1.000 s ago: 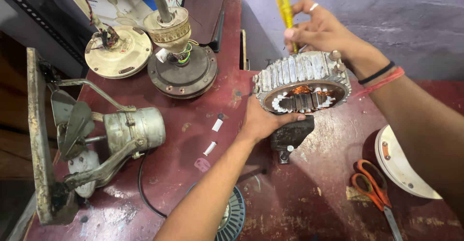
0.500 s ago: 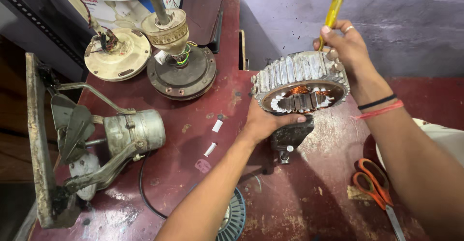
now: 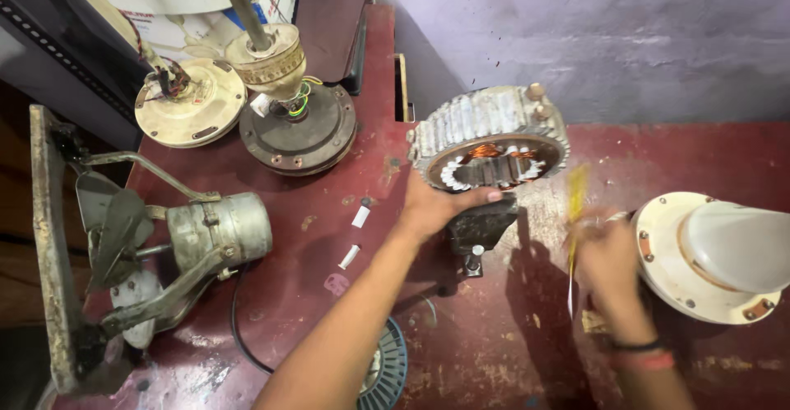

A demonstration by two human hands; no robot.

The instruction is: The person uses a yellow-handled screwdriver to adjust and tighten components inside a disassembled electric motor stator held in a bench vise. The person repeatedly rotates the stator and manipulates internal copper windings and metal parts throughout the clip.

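Observation:
My left hand [image 3: 440,207] grips the lower rim of a round finned motor stator [image 3: 490,134] with copper windings inside; it stands tilted on edge over a small dark vise [image 3: 480,227] on the dark red bench [image 3: 313,245]. My right hand [image 3: 609,266], blurred by motion, holds a yellow-handled screwdriver [image 3: 575,213] pointing down, to the right of the stator and beside a white fan cover [image 3: 714,254].
At the left lie a grey exhaust fan motor [image 3: 218,229] on its bracket, a dark fan motor with a shaft [image 3: 296,126] and a cream cover disc [image 3: 191,112]. Two small white sleeves [image 3: 355,236] lie on the bench. A ribbed round part [image 3: 387,373] sits at the near edge.
My right hand has come down with the screwdriver from above the stator to the bench at its right. The left hand stays on the stator. The view has shifted.

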